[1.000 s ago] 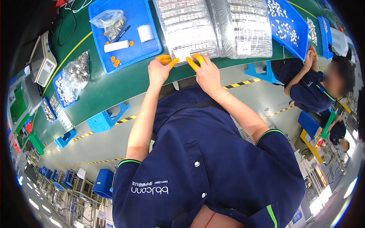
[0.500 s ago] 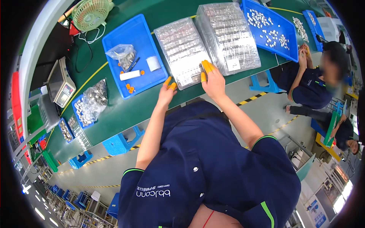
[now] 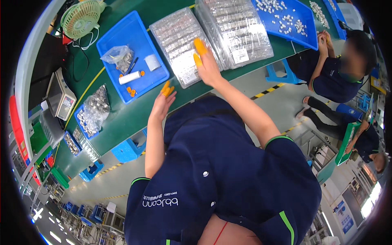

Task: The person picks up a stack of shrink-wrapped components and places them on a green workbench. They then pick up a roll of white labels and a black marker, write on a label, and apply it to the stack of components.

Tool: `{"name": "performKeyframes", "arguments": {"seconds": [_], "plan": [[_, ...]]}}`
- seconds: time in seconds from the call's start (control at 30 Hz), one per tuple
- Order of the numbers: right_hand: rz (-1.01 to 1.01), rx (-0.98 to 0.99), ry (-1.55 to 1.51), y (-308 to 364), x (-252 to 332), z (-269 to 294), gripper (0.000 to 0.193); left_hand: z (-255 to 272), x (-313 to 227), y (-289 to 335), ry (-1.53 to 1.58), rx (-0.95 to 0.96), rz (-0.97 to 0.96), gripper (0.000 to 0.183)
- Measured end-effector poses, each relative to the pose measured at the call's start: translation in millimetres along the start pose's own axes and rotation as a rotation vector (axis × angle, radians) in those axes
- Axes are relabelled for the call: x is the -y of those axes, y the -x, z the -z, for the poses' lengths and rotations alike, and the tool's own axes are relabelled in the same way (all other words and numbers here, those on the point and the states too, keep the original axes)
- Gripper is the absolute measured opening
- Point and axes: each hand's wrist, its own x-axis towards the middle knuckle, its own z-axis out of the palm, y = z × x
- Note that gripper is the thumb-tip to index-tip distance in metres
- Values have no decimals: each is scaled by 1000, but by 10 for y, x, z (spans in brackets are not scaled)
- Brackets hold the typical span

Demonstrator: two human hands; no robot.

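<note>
Right hand (image 3: pixel 207 65), fingers spread, rests on a clear wrapped tray (image 3: pixel 179 45) of small silvery parts. Left hand (image 3: pixel 162 102) hangs open near the blue tray (image 3: pixel 134 36).

- Fan (image 3: pixel 81 17), pale green, at the far left of the green bench (image 3: pixel 122 118).
- Scale (image 3: pixel 60 97) near the bench's left end, below the fan.
- Blue tray (image 3: pixel 141 36) right of the fan, holding a clear bag (image 3: pixel 118 57), a white tube (image 3: pixel 130 77) and small orange caps (image 3: pixel 131 91).
- Bag of metal parts (image 3: pixel 97 107) lies near the scale, over a small blue bin (image 3: pixel 81 122).
- Second blue tray (image 3: pixel 286 20) at the far right, strewn with small white parts (image 3: pixel 281 22).
- Co-worker (image 3: pixel 339 73) in dark blue sits at the right.
- Blue stool (image 3: pixel 130 149) stands under the bench.
</note>
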Motion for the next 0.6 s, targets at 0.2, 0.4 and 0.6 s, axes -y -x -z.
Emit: {"name": "performKeyframes", "arguments": {"seconds": [0.2,0.4,0.6], "plan": [[163,-100,-8,-692,185,-26,45,-379,22,-94,54,-148,-84,46],[11,-109,492,-1055,-240,-447,51,-617,140,-149,296,10,-64,52],[-170,164,727,-1198,-470,-689,63,-512,164,-308,391,32,-117,58]]}}
